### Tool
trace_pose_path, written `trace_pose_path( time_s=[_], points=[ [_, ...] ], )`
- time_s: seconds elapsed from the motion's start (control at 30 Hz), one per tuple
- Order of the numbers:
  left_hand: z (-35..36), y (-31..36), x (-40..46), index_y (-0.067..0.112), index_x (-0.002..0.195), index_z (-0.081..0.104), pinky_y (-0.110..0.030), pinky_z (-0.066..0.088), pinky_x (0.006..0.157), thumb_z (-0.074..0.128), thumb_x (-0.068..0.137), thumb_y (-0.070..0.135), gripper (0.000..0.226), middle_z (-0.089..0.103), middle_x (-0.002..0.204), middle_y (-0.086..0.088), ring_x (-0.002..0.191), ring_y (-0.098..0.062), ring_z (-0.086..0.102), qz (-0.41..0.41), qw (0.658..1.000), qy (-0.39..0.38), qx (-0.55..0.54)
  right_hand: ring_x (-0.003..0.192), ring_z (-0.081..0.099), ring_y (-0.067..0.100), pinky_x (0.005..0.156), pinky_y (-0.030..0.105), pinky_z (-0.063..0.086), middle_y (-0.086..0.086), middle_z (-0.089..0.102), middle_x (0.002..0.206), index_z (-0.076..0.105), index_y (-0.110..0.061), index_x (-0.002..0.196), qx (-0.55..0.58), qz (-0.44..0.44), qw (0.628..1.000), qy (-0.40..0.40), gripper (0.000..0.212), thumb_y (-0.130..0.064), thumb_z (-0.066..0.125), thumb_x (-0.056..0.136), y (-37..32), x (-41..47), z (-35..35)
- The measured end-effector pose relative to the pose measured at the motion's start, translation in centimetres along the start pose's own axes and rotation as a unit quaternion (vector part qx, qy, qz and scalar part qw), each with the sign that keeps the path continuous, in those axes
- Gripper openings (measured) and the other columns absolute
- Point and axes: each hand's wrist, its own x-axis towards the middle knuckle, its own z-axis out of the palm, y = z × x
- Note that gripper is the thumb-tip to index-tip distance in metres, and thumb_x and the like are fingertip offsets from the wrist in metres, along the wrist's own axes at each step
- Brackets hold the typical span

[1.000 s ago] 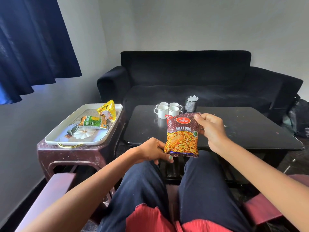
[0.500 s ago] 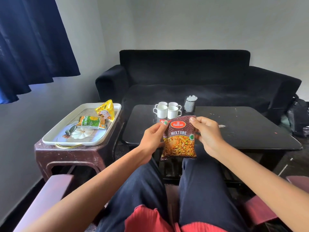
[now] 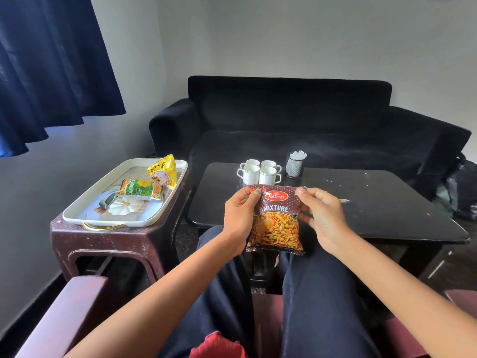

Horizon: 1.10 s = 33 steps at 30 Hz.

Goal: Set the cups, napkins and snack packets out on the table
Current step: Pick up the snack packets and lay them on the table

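Note:
A brown "Mixture" snack packet (image 3: 277, 223) hangs upright over my knees, at the near edge of the black coffee table (image 3: 382, 202). My left hand (image 3: 238, 218) pinches its top left corner and my right hand (image 3: 322, 218) grips its top right edge. Several white cups (image 3: 259, 171) stand bunched together at the table's far left. Beside them a dark holder with white napkins (image 3: 295, 164) stands upright. A green packet (image 3: 140, 189) and a yellow packet (image 3: 162, 170) lie in the white tray (image 3: 85, 210) on the left.
The tray rests on a maroon plastic stool (image 3: 113, 244) left of the table. A black sofa (image 3: 289, 120) stands behind the table, a dark bag (image 3: 464, 192) at far right. Maroon chair arms (image 3: 64, 313) flank my legs. A blue curtain (image 3: 49, 63) hangs at upper left.
My left hand rose from the packet's lower left corner to its top left corner. The packet now hangs between both hands, slightly lower and nearer to me.

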Motion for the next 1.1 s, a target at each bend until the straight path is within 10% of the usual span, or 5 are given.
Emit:
trace_pose_path(
  time_s=[0.23,0.33,0.67,0.83,1.1],
  points=[
    [1.0,0.0,2.5,0.016,0.094,0.071,-0.049,0.057,0.084,0.054,0.096,0.024,0.019,0.074,0.093,-0.008,0.090,-0.028,0.071,-0.040,0.995,0.095,0.013,0.089,0.071,0.013,0.069,0.027,0.055,0.002,0.072,0.103,0.057,-0.015,0.116,-0.016,0.052,0.993,-0.107,0.040,-0.029,0.068,0.080,1.2,0.2,0.2],
    [1.4,-0.2,4.0,0.015,0.096,0.070,-0.046,0.057,0.086,0.054,0.096,0.025,0.019,0.073,0.093,-0.006,0.088,-0.024,0.070,-0.051,0.993,0.111,0.010,0.100,0.068,0.017,0.089,0.037,0.053,0.002,0.071,0.110,0.053,-0.019,0.120,-0.043,0.082,0.988,-0.120,0.044,-0.030,0.070,0.081,2.6,0.7,0.7],
    [0.8,-4.0,10.1,0.018,0.098,0.068,-0.037,0.054,0.086,0.041,0.099,0.035,0.032,0.072,0.093,0.000,0.088,-0.017,0.068,-0.118,0.986,0.077,0.089,0.086,0.069,0.014,0.062,0.020,0.050,0.003,0.072,0.097,0.060,-0.016,0.104,-0.056,0.112,0.992,-0.002,0.020,-0.024,0.066,0.086,7.7,7.0,3.8],
    [-0.2,-6.8,14.5,0.022,0.102,0.053,-0.023,0.039,0.063,0.041,0.099,0.033,0.017,0.054,0.085,0.012,0.074,0.000,0.050,-0.147,0.973,0.090,0.155,0.092,0.064,0.018,0.069,0.025,0.049,0.005,0.066,0.104,0.054,-0.013,0.108,-0.107,0.136,0.985,0.024,0.029,-0.028,0.066,0.086,10.5,12.9,5.4],
    [-1.7,-9.9,21.1,-0.004,0.116,0.058,-0.024,0.045,0.058,0.047,0.091,0.010,0.030,0.068,0.104,-0.017,0.083,-0.023,0.064,-0.215,0.953,0.074,0.199,0.085,0.056,0.011,0.061,0.022,0.041,0.003,0.059,0.106,0.044,-0.016,0.113,-0.174,0.201,0.964,-0.010,0.030,-0.024,0.060,0.089,14.9,19.1,7.4]
  ],
)
